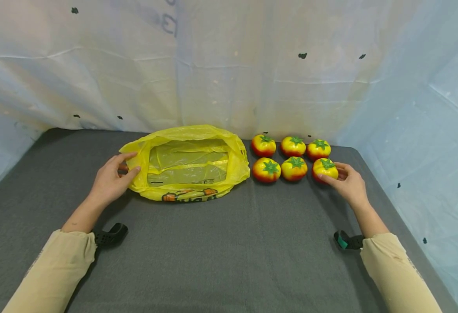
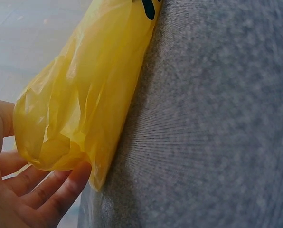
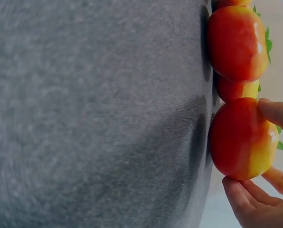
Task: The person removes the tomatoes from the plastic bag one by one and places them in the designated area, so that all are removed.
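A yellow plastic bag lies on the dark cloth with its wide mouth turned up and printing on its near side. At the bag's left end, my left hand holds the rim between thumb and fingers; the left wrist view shows the fingers against the crumpled plastic. My right hand grips a red-and-yellow tomato with a green leafy top, thumb on one side and fingers on the other. Whether this tomato is lifted off the cloth, I cannot tell. It is at the right end of the near row.
Several like tomatoes stand in two short rows right of the bag, among them a near one and a far one. Behind the table hangs pale plastic sheeting, which continues along the right side.
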Demonstrator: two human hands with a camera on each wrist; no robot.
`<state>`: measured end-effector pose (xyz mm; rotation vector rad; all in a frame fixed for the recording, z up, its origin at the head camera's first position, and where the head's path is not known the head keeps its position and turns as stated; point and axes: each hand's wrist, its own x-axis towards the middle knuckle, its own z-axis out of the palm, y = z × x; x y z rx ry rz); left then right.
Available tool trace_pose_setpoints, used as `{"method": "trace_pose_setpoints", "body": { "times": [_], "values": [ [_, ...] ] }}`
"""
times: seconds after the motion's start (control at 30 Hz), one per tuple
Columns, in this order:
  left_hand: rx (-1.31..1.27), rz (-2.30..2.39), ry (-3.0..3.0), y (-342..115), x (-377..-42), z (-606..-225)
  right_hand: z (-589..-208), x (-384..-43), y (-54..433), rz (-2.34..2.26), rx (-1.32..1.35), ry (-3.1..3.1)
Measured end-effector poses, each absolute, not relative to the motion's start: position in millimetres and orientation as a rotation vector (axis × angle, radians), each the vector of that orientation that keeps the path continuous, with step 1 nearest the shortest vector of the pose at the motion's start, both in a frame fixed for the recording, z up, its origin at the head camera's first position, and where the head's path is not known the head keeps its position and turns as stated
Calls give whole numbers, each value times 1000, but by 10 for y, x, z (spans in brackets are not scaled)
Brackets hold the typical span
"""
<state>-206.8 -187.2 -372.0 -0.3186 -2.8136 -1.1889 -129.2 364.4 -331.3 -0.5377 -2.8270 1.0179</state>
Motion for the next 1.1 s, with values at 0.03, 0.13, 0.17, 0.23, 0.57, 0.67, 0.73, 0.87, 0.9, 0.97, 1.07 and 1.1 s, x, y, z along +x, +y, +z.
{"method": "trace_pose_setpoints", "body": {
  "times": [0.03, 0.13, 0.17, 0.23, 0.57, 0.67, 0.73, 0.87, 0.9, 0.97, 1.07, 1.1],
  "values": [
    [-323, -1191, -2813, -1875, -2069, -3720, -3317, -1290, 3642, 1020, -541, -2832],
    [-333, -1194, -2814, -1881, -2070, -3718, -3330, -1284, 3640, 1017, -539, -2842],
    [-335, -1196, -2814, -1883, -2070, -3718, -3336, -1282, 3640, 1012, -536, -2844],
    [-335, -1199, -2816, -1885, -2069, -3717, -3349, -1279, 3644, 1012, -528, -2847],
    [-331, -1208, -2814, -1887, -2068, -3718, -3398, -1288, 3653, 985, -514, -2867],
    [-326, -1208, -2812, -1886, -2066, -3721, -3406, -1296, 3653, 984, -509, -2878],
    [-320, -1208, -2812, -1888, -2064, -3721, -3411, -1301, 3653, 988, -508, -2881],
    [-310, -1207, -2814, -1890, -2063, -3722, -3404, -1300, 3643, 985, -517, -2888],
    [-309, -1209, -2813, -1891, -2063, -3722, -3398, -1298, 3640, 988, -519, -2889],
    [-307, -1214, -2812, -1892, -2065, -3723, -3377, -1291, 3634, 996, -521, -2889],
    [-306, -1224, -2811, -1898, -2068, -3725, -3335, -1283, 3631, 1025, -523, -2881],
    [-305, -1228, -2810, -1901, -2069, -3726, -3318, -1280, 3632, 1038, -524, -2873]
  ]
}}
